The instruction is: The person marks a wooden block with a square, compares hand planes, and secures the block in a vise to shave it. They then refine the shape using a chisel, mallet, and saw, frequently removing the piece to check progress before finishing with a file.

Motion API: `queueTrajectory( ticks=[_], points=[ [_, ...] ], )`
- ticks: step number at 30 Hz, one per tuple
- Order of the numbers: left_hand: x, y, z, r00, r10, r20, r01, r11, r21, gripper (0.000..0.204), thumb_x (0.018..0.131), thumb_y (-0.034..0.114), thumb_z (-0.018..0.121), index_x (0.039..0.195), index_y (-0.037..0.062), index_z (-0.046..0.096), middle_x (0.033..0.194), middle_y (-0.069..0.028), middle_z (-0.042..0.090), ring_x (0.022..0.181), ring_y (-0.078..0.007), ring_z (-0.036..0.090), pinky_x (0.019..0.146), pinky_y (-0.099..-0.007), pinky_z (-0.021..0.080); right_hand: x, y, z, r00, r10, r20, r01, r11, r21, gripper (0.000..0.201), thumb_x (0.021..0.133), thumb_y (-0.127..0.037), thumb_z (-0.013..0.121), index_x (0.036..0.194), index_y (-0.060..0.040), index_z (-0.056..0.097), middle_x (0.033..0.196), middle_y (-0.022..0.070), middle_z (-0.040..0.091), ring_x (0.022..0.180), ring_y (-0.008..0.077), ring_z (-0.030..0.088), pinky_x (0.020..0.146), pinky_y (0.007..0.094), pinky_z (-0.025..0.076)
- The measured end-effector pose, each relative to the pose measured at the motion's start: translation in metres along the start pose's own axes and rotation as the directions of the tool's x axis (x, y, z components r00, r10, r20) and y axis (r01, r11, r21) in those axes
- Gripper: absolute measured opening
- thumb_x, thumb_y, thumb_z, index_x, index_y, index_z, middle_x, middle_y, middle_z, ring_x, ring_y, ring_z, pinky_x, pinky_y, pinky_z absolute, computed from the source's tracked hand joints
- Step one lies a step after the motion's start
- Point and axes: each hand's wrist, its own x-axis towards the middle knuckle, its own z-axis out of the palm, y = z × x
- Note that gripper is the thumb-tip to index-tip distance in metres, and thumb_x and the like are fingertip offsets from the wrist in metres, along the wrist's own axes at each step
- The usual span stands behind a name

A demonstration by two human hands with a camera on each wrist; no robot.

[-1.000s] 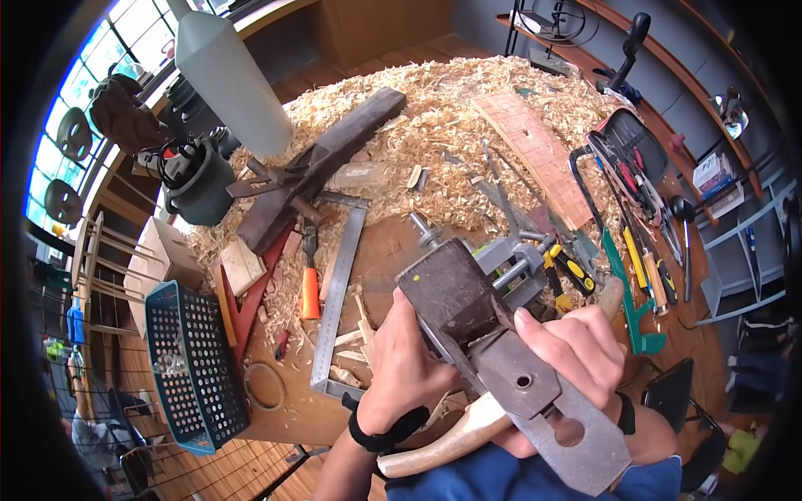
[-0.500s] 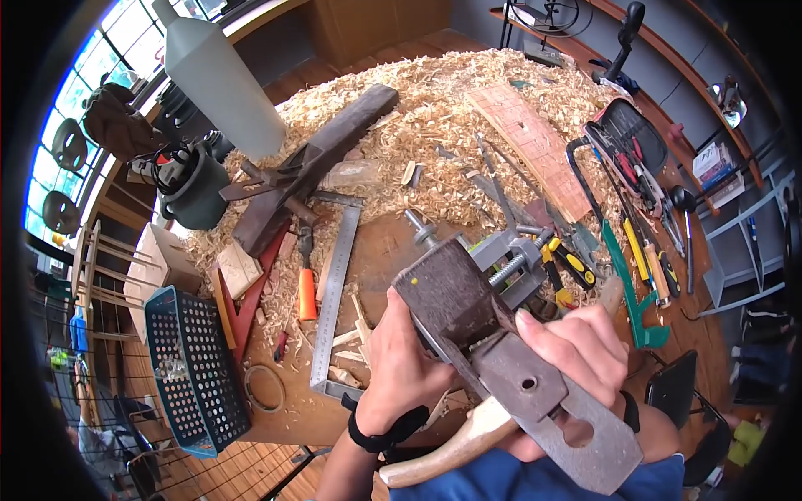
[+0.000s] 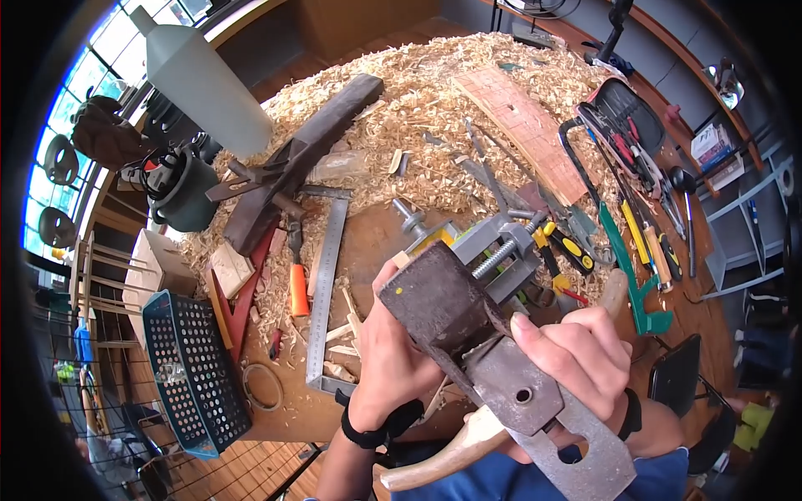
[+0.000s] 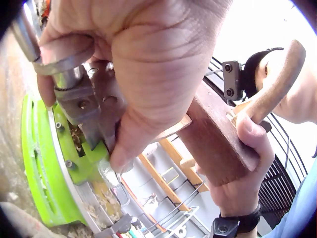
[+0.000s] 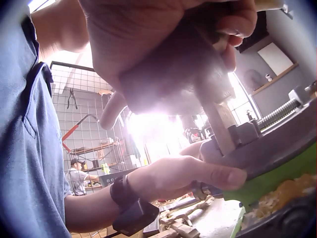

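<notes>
In the head view, my right hand [image 3: 576,359] grips a dark wooden hand plane [image 3: 434,292] whose metal blade [image 3: 585,459] points down to the right. A pale curved handle [image 3: 451,451] crosses beneath it. My left hand [image 3: 388,359] is behind the plane, its fingers partly hidden. The left wrist view shows that left hand [image 4: 148,64] curled round the metal part of a green and grey vise [image 4: 37,163], thumb pointing down. Its thumb lies against the vise's side in the right wrist view, where the right hand [image 5: 143,39] holds the plane's body above.
Wood shavings [image 3: 418,92] cover the back of the table. Around the hands lie a steel square [image 3: 328,292], an orange-handled chisel [image 3: 298,290], a dark wooden plane [image 3: 309,159], a green saw [image 3: 622,267] and a pink-toned board [image 3: 522,129]. A perforated basket [image 3: 196,376] stands left.
The head view has shifted, so the table items appear further left and higher. The held plane's front has shifted slightly left, and more of the vise shows behind it. Both hands keep their hold.
</notes>
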Motion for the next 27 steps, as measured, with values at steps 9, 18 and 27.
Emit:
queueTrajectory(
  ticks=[9, 18, 27],
  points=[
    [-0.006, -0.006, 0.005, 0.995, -0.103, -0.006, 0.102, 0.988, -0.115, 0.083, 0.075, 0.021, 0.094, 0.144, -0.0026, 0.055, 0.133, -0.0249, 0.068, 0.12, -0.0444, 0.07, 0.101, -0.0487, 0.054, 0.006, 0.001, 0.002, 0.999, -0.029, 0.022, 0.029, 0.999, 0.027, 0.053, 0.077, -0.022, 0.074, 0.122, 0.0057, 0.077, 0.09, 0.0079, 0.066, 0.078, 0.027, 0.06, 0.064, 0.0345, 0.053],
    [0.0, 0.0, 0.004, 0.994, -0.101, -0.041, 0.092, 0.979, -0.18, 0.067, 0.074, 0.021, 0.094, 0.131, 0.0026, 0.064, 0.116, -0.0209, 0.072, 0.106, -0.0449, 0.072, 0.089, -0.0493, 0.057, 0.027, 0.005, 0.009, 0.998, 0.013, 0.053, -0.019, 0.994, 0.105, 0.054, 0.081, -0.027, 0.073, 0.123, 0.0061, 0.076, 0.088, 0.0081, 0.065, 0.078, 0.0275, 0.061, 0.063, 0.0361, 0.053],
    [0.001, 0.002, 0.004, 0.995, -0.074, -0.066, 0.065, 0.989, -0.136, 0.072, 0.076, 0.02, 0.093, 0.137, 0.0017, 0.058, 0.118, -0.0224, 0.072, 0.108, -0.0466, 0.072, 0.089, -0.0499, 0.057, 0.032, 0.005, 0.011, 1.0, 0.001, 0.028, -0.003, 0.998, 0.067, 0.051, 0.073, -0.013, 0.077, 0.121, 0.0049, 0.077, 0.086, 0.0059, 0.065, 0.076, 0.0248, 0.06, 0.064, 0.0335, 0.052]
  ],
)
